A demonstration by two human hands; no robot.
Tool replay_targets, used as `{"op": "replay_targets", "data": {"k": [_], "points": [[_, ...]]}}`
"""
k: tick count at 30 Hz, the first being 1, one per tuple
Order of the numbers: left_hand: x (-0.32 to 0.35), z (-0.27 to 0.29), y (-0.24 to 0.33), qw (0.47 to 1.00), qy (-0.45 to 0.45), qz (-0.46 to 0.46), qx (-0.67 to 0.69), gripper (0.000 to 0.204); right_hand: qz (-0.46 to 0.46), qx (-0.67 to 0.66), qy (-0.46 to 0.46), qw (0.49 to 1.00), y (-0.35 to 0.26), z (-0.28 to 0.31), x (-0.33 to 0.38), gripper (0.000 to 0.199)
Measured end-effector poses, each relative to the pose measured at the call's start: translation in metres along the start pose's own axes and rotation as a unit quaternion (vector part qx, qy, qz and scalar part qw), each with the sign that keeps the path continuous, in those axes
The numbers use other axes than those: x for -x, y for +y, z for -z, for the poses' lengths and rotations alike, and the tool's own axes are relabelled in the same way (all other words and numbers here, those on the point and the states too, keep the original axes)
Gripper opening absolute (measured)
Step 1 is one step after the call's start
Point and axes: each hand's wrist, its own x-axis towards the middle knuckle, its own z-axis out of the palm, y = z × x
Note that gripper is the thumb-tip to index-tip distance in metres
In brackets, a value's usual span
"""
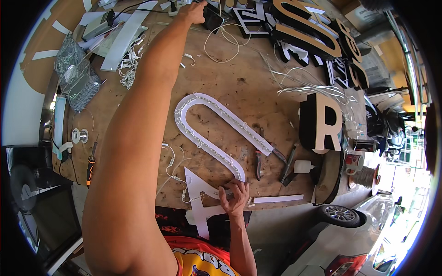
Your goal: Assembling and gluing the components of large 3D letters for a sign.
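Observation:
My left arm stretches across the workbench to the far edge, where my left hand (pixel 192 13), its fingers curled, is beside a black box-shaped device (pixel 213 18). The frame's top edge cuts off the fingertips, so what they hold is hidden. Near the front edge my right hand (pixel 235 197) is closed on the lower part of a white sign letter (pixel 184 120). This letter has a long looped stroke lined with small LED modules (pixel 209 148). Its pointed lower part (pixel 195 186) overhangs the bench edge. Wired LED modules (pixel 171 158) trail beside it.
Pliers (pixel 258 161), a dark-handled tool (pixel 288 163) and a white bottle (pixel 304 166) lie right of the letter. A letter R (pixel 328 122) stands beyond them. At left are a soldering iron (pixel 90 168) and a solder spool (pixel 80 135). More sign letters (pixel 306 27) crowd the far right.

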Motion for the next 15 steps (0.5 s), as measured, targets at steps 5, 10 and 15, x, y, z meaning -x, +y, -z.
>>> {"op": "replay_targets", "data": {"k": [5,10,15], "points": [[0.014,0.008,0.045,0.998,-0.007,-0.042,-0.056,0.084,-0.007,0.026,0.011,1.000,0.007,0.007,0.004,0.022],[0.024,0.028,0.039,0.994,-0.045,-0.030,-0.097,0.087,-0.002,0.008,0.012,1.000,0.002,0.006,0.005,0.020],[0.028,0.029,0.027,0.997,-0.070,0.021,-0.024,0.088,0.011,0.009,0.004,1.000,0.001,0.004,0.005,0.022]]}}
